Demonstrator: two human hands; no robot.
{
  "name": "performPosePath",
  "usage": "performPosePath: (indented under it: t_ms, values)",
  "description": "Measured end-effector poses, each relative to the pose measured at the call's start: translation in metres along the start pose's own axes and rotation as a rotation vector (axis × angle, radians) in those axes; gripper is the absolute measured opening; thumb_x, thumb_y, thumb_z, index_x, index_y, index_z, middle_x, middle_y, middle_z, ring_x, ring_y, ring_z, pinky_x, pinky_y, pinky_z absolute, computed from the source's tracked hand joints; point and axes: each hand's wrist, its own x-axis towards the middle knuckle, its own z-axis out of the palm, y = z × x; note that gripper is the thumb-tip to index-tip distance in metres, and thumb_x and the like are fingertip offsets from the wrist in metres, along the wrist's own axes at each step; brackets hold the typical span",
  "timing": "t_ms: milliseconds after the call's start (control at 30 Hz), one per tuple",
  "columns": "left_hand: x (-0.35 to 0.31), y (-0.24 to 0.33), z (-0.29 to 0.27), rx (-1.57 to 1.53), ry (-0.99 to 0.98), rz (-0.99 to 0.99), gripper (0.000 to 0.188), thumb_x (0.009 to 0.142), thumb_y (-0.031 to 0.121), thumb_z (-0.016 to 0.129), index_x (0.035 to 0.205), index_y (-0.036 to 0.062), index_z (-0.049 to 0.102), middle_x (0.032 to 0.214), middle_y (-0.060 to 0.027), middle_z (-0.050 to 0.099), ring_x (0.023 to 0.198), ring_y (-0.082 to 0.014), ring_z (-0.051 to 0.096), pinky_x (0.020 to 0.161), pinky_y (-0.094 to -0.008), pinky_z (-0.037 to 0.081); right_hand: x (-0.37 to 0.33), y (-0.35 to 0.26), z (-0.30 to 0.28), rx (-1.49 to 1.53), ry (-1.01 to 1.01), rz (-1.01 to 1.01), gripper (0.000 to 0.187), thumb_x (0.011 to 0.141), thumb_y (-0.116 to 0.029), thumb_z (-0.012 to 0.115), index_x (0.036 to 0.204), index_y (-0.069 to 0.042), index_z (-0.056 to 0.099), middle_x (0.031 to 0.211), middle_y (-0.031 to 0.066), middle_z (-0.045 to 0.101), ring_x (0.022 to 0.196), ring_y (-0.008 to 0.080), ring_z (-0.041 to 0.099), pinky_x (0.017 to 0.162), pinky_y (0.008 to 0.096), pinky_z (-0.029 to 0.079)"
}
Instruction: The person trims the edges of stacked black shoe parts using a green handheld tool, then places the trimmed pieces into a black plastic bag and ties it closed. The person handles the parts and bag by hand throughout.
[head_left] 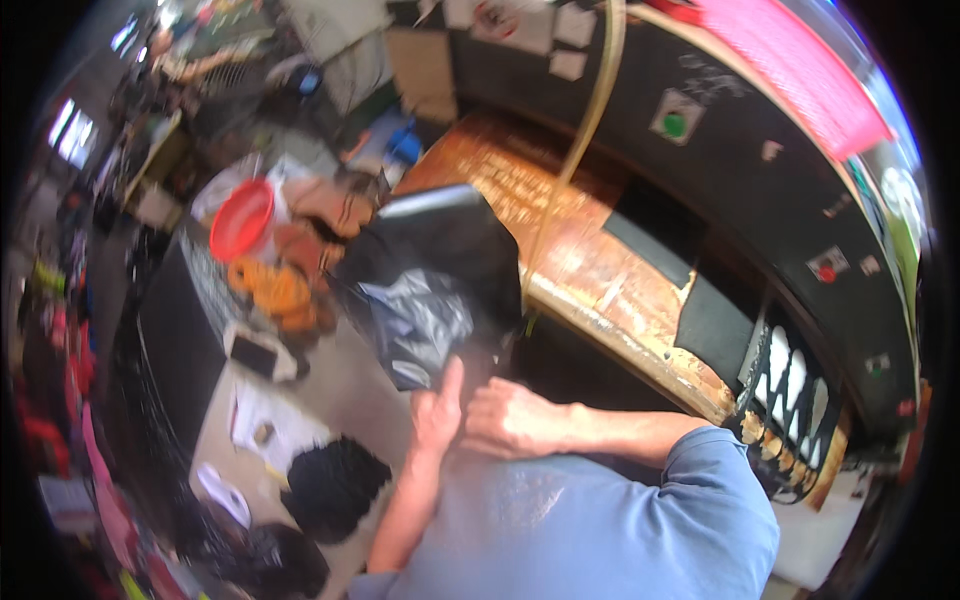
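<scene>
A black, glossy, bag-like piece of material [425, 270] hangs in front of my body, its lower part creased and shiny. My left hand [437, 412] is closed at its bottom edge, thumb pointing up against the material. Close beside it on the right, my right hand [515, 415] is curled with its knuckles outward. What those fingers hold is hidden, and the area between the hands is blurred. To the right of the black piece stands a worn wooden bench [600, 275].
Dark flat pieces [715, 315] lie on the bench, and a yellowish hose [590, 130] hangs over it. On the left are a red basin [241, 220], orange material [275, 292], a phone [254, 355] and a black bundle [335, 485]. Black plastic [260, 560] lies at lower left.
</scene>
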Motion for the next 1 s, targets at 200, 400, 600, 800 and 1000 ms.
performPosePath:
  t_ms: [200,400,600,800,1000]
  values:
    - [-0.029,-0.040,-0.039,-0.228,0.348,-0.059,0.022,0.104,0.011,0.058,0.115,-0.0036,0.070,0.078,-0.0112,0.069,0.070,-0.0227,0.065,0.068,-0.0380,0.051,0.041,0.014,-0.038,0.249,-0.103,0.048,0.021,0.094,-0.024,0.075,0.095,-0.004,0.072,0.092,0.0126,0.071,0.088,0.0323,0.070,0.073,0.0424,0.056]
    - [-0.069,-0.032,-0.086,-0.365,0.187,-0.215,0.011,0.100,0.006,0.062,0.102,-0.0033,0.067,0.082,-0.0046,0.066,0.076,-0.0137,0.059,0.072,-0.0322,0.050,0.168,0.078,-0.035,0.370,0.103,0.028,0.075,0.088,-0.037,0.084,0.148,-0.004,0.055,0.139,0.0155,0.061,0.136,0.0281,0.054,0.116,0.0396,0.039]
    - [-0.103,-0.021,-0.107,-0.374,0.197,-0.102,0.016,0.092,-0.003,0.062,0.107,-0.0019,0.068,0.095,-0.0073,0.070,0.086,-0.0169,0.063,0.080,-0.0326,0.052,0.225,0.117,0.015,0.812,-0.515,0.217,0.092,0.092,-0.050,0.078,0.158,0.003,0.041,0.157,0.0175,0.051,0.146,0.0266,0.046,0.123,0.0401,0.032]
    - [-0.131,-0.019,-0.106,-0.700,0.261,-0.242,0.045,0.089,0.003,0.064,0.134,-0.0055,0.061,0.126,-0.0113,0.068,0.112,-0.0180,0.063,0.098,-0.0329,0.049,0.217,0.127,0.047,0.938,-0.685,0.355,0.052,0.093,-0.018,0.076,0.140,0.002,0.062,0.131,0.0087,0.067,0.119,0.0140,0.061,0.101,0.0285,0.048]
    - [-0.165,-0.014,-0.114,-0.621,0.247,-0.599,0.044,0.094,0.004,0.064,0.138,-0.0033,0.059,0.124,-0.0095,0.069,0.114,-0.0162,0.061,0.100,-0.0330,0.049,0.181,0.133,0.040,1.114,-0.642,0.446,0.039,0.086,0.007,0.071,0.124,0.000,0.069,0.114,0.0025,0.071,0.098,0.0074,0.065,0.086,0.0230,0.053]
